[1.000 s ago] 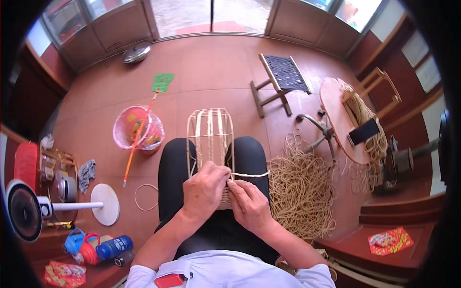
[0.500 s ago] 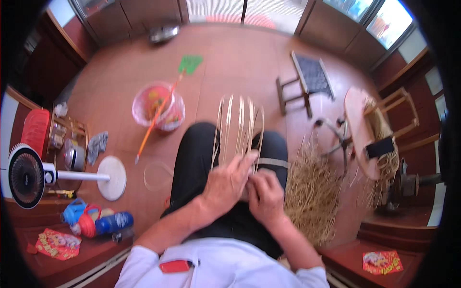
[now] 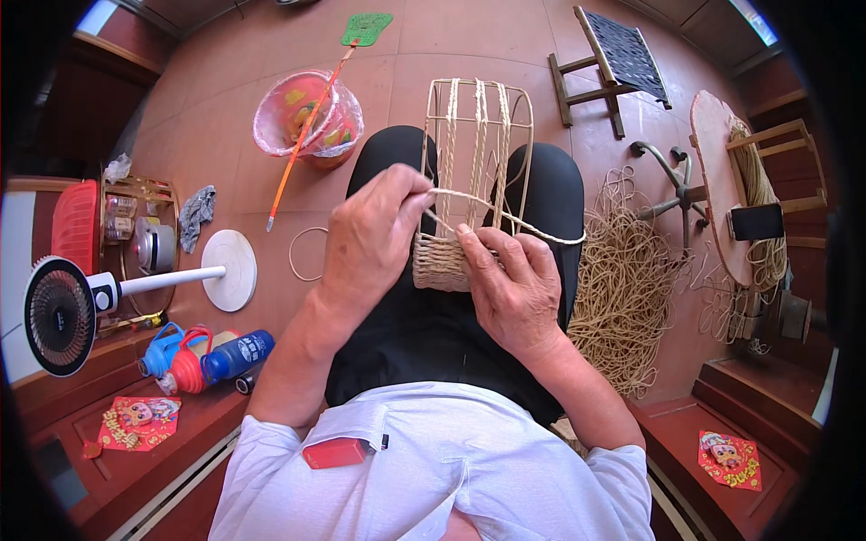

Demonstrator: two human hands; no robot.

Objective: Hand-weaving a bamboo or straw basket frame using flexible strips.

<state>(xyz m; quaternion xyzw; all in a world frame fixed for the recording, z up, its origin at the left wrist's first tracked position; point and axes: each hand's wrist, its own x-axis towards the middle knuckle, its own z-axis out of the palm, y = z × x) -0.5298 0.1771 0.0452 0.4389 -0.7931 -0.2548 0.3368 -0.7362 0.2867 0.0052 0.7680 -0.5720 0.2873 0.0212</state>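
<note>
A wire-framed basket [image 3: 442,261] rests between my black-trousered knees. Its near end is closely woven in tan cord, while twisted cords run lengthwise along the open frame beyond. My left hand [image 3: 365,230] is closed in a pinch on a strand of cord [image 3: 514,216] at the basket's left side. That strand crosses over the frame, and its end stretches past the right side onto my knee. At the woven edge my right hand [image 3: 514,284] is closed, thumb and forefinger pressed together by the cord. The fingers hide part of the weave.
A large heap of loose cord [image 3: 622,298] lies on the floor to the right, near a wheeled chair base [image 3: 672,185] and a stool [image 3: 622,59]. Leftward stand a lined bucket [image 3: 298,117] with a fly swatter [image 3: 316,117] across it, a fan [image 3: 63,316] and bottles [image 3: 239,356].
My hands have moved apart, with a cord strand now stretched across the frame. The basket's woven end has come into sight. The view has tilted down toward my lap.
</note>
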